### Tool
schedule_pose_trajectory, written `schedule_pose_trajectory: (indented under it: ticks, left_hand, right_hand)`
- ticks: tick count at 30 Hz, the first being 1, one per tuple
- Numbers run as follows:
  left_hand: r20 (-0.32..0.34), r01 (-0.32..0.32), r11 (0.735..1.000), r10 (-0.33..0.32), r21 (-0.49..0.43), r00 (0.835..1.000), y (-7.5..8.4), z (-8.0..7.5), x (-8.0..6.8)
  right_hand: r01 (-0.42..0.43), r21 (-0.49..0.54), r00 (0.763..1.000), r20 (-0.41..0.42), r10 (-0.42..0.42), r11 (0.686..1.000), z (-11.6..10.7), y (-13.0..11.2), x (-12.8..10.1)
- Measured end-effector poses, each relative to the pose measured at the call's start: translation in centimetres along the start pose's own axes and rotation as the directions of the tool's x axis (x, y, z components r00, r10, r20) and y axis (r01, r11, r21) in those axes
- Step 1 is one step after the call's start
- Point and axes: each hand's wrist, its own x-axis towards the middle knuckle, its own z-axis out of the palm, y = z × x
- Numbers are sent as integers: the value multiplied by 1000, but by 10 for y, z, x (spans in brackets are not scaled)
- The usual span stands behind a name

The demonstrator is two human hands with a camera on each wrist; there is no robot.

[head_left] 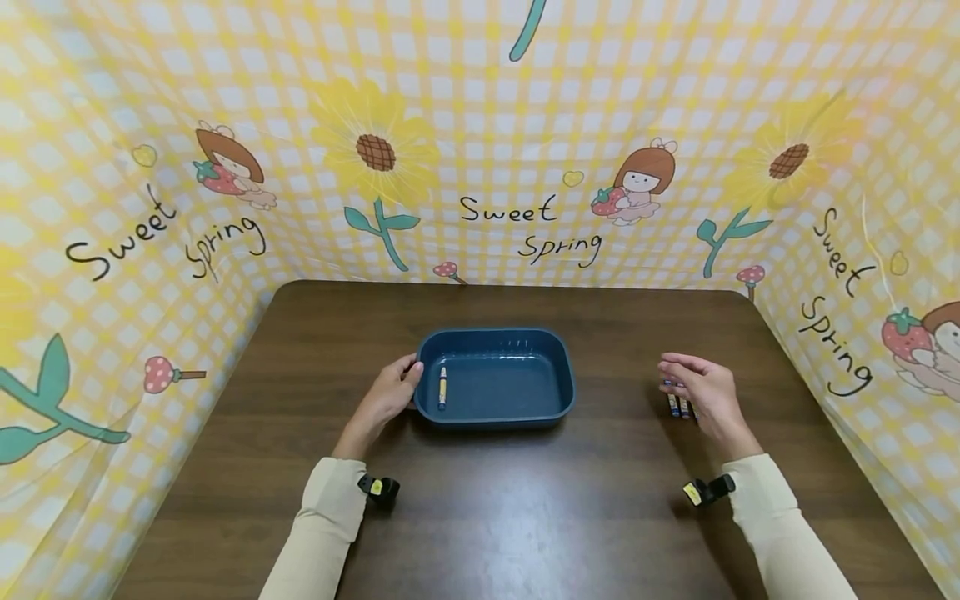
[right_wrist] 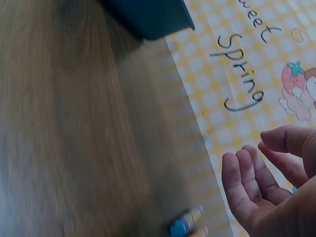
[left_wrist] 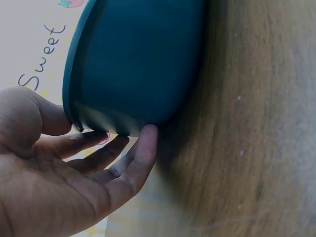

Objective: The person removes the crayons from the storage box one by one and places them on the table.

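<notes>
A dark blue rectangular tray [head_left: 495, 421] sits on the table, with one yellow-wrapped crayon [head_left: 442, 390] lying near its left end. My left hand [head_left: 389, 390] grips the tray's left side. In the left wrist view the thumb lies at the rim, and the fingertips [left_wrist: 147, 140] touch the outer wall. To the right of the tray, my right hand [head_left: 705, 398] hovers over a few crayons [head_left: 673, 407] lying side by side, partly hidden by it. Its fingers bend loosely with nothing visible between them. The right wrist view shows a blue-ended crayon [right_wrist: 183, 224] below the hand.
The brown wooden table [head_left: 525, 517] is bordered at the back and sides by a yellow checked cloth [head_left: 480, 150] printed with flowers and lettering. Bare tabletop lies between the tray and the right-hand crayons.
</notes>
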Motion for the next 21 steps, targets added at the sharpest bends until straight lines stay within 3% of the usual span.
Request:
schedule_pose_trajectory:
  ticks: [21]
  left_hand:
    - [-8,1,1000,-1,-20,1000,1,0,-2]
  right_hand:
    - [-131,209,985,139,103,969,57,-2,17]
